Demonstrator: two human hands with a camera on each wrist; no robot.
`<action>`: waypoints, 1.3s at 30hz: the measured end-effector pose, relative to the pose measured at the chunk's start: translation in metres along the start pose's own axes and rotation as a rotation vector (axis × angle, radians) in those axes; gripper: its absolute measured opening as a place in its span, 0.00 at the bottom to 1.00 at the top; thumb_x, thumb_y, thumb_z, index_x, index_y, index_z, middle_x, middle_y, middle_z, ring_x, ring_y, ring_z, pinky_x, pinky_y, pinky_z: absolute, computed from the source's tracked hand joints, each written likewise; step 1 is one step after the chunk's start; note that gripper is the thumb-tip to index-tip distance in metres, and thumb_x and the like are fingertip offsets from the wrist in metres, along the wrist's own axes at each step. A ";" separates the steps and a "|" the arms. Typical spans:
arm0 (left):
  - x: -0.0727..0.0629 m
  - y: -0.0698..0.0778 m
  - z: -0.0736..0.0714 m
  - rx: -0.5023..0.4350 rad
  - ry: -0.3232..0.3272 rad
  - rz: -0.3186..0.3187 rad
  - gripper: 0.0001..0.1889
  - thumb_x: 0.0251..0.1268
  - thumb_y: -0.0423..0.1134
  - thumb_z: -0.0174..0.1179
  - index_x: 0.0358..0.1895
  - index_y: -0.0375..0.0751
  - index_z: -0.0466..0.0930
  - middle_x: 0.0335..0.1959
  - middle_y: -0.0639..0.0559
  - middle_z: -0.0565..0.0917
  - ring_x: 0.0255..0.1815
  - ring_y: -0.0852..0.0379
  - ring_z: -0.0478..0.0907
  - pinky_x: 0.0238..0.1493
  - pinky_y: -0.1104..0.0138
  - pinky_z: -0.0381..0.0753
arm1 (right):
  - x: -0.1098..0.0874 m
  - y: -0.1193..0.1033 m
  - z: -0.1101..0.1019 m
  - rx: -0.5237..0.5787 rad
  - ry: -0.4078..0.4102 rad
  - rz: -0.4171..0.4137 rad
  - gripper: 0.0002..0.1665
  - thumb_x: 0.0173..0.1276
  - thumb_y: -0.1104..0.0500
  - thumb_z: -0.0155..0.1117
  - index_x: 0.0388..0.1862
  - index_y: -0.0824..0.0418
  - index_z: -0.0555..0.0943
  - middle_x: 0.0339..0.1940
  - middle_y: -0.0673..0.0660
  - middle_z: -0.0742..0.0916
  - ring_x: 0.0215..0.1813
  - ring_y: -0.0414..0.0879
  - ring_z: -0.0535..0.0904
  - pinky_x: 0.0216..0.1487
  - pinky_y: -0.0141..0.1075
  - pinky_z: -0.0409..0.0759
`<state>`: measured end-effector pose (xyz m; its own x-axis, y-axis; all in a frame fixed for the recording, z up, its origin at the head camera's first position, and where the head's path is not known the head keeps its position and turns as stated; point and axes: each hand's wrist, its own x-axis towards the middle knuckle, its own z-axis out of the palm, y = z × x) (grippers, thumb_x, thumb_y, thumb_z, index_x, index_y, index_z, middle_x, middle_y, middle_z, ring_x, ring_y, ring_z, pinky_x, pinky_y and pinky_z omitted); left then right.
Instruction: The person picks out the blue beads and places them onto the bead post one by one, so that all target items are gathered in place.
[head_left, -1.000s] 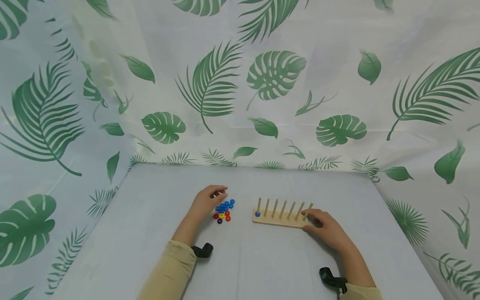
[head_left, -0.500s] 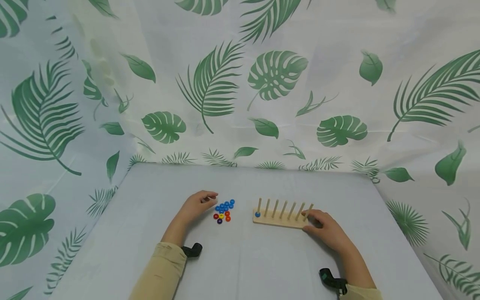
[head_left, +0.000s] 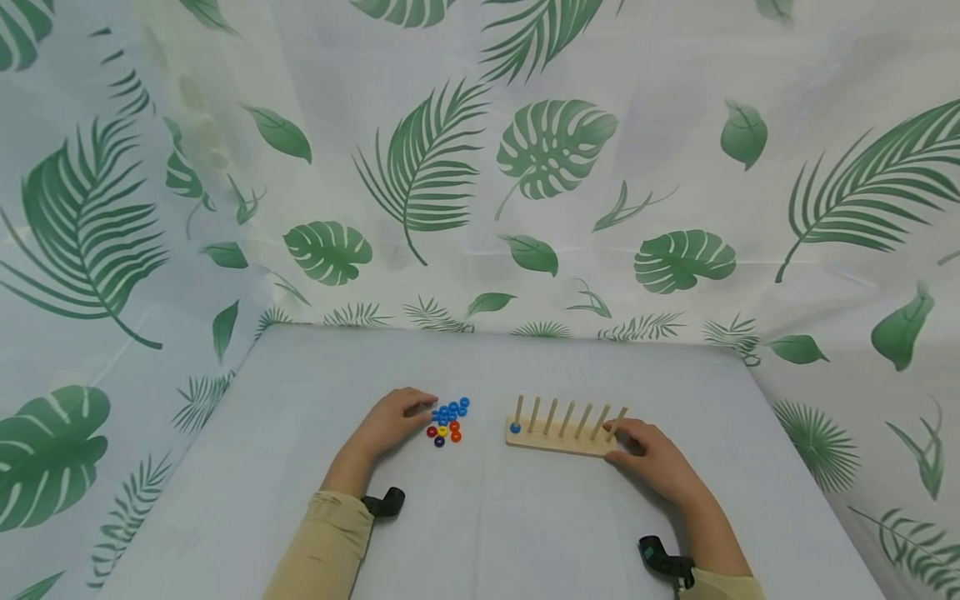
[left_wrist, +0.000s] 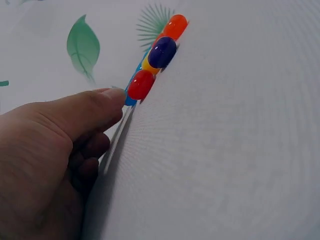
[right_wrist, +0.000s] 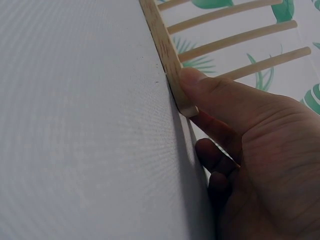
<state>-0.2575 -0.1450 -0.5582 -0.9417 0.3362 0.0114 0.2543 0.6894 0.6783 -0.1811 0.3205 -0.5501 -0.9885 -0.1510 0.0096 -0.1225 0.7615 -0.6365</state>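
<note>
Lying just right of left hand (head_left: 390, 422): glossy blue round beads (head_left: 453, 407) | left pinch unclear | right hand (head_left: 656, 454) is gripping pale wooden seven-peg rack (head_left: 558, 441)

A leaf-printed backdrop (head_left: 480, 167) rises behind the pale table (head_left: 540, 525).
</note>
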 end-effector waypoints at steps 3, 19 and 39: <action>0.001 -0.002 0.001 0.019 -0.005 0.014 0.18 0.68 0.47 0.63 0.60 0.55 0.81 0.60 0.53 0.81 0.67 0.49 0.73 0.70 0.52 0.68 | 0.000 0.001 0.000 -0.001 0.004 -0.006 0.29 0.64 0.45 0.70 0.61 0.53 0.79 0.67 0.61 0.78 0.68 0.62 0.71 0.65 0.61 0.68; 0.004 -0.002 0.006 0.087 0.016 0.045 0.12 0.65 0.47 0.66 0.50 0.54 0.86 0.53 0.54 0.80 0.61 0.49 0.73 0.67 0.52 0.71 | 0.000 -0.001 -0.001 0.002 -0.003 -0.006 0.29 0.64 0.45 0.70 0.61 0.53 0.79 0.66 0.60 0.79 0.68 0.62 0.72 0.65 0.61 0.68; 0.005 -0.002 0.008 0.083 0.038 0.050 0.10 0.64 0.49 0.66 0.46 0.55 0.86 0.51 0.56 0.81 0.60 0.50 0.74 0.65 0.52 0.72 | 0.000 0.002 -0.001 0.006 -0.001 -0.009 0.28 0.63 0.45 0.70 0.61 0.52 0.79 0.67 0.60 0.78 0.67 0.62 0.72 0.65 0.61 0.68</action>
<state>-0.2606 -0.1396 -0.5652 -0.9347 0.3480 0.0720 0.3167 0.7238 0.6130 -0.1817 0.3220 -0.5507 -0.9873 -0.1581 0.0148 -0.1307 0.7562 -0.6411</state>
